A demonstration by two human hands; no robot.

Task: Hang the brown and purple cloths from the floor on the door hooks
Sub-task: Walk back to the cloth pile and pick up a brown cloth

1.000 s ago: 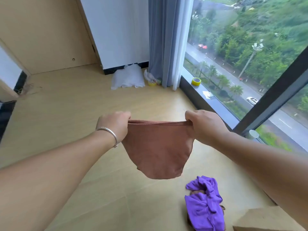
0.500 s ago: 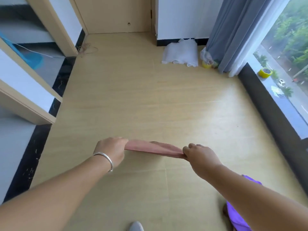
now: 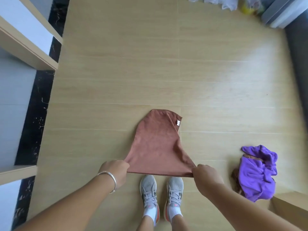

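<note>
A brown cloth (image 3: pixel 156 147) is stretched between both hands above the wooden floor, its far end swung away from me with a small white tag showing. My left hand (image 3: pixel 115 170), wearing a silver bracelet, grips the near left corner. My right hand (image 3: pixel 204 174) grips the near right corner. A purple cloth (image 3: pixel 258 174) lies crumpled on the floor to the right, with a bit of brown fabric (image 3: pixel 235 177) under it. No door hooks are in view.
My two grey shoes (image 3: pixel 161 194) stand just below the cloth. Door frames (image 3: pixel 28 52) and a black threshold strip run along the left. A white bag (image 3: pixel 215 2), curtain (image 3: pixel 283 12) and dark window base sit at the top right. A wooden edge (image 3: pixel 290 204) is at the lower right.
My view has tilted from the window down to the floor at my feet. The brown cloth, held edge-on a moment ago, now billows forward away from me, still held at both corners.
</note>
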